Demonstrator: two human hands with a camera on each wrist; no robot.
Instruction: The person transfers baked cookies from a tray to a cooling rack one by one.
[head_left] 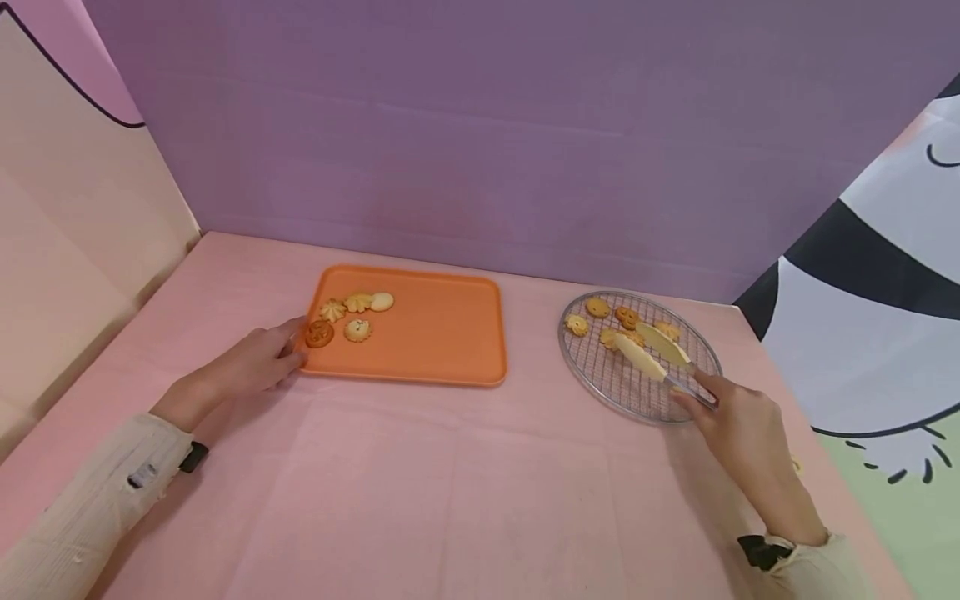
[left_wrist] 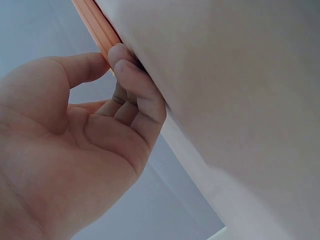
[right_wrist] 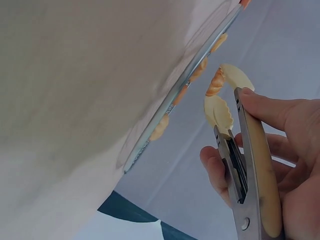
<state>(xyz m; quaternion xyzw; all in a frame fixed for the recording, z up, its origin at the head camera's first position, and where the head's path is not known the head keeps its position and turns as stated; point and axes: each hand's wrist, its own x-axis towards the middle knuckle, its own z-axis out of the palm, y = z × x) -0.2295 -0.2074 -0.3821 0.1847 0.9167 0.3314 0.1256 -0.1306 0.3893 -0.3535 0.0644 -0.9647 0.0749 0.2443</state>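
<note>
- left hand [head_left: 251, 363] grips the near-left edge of orange tray [head_left: 442, 333], fingers curled on the rim; five cookies just beyond the fingertips.
- right hand [head_left: 738, 425] squeezes tongs [head_left: 654, 352], long axis running up-left from the grip; tips pinch a cookie [right_wrist: 216, 82] over wire rack [head_left: 607, 383].
- tray well left of the tongs; pink table [head_left: 450, 492], purple backdrop.
</note>
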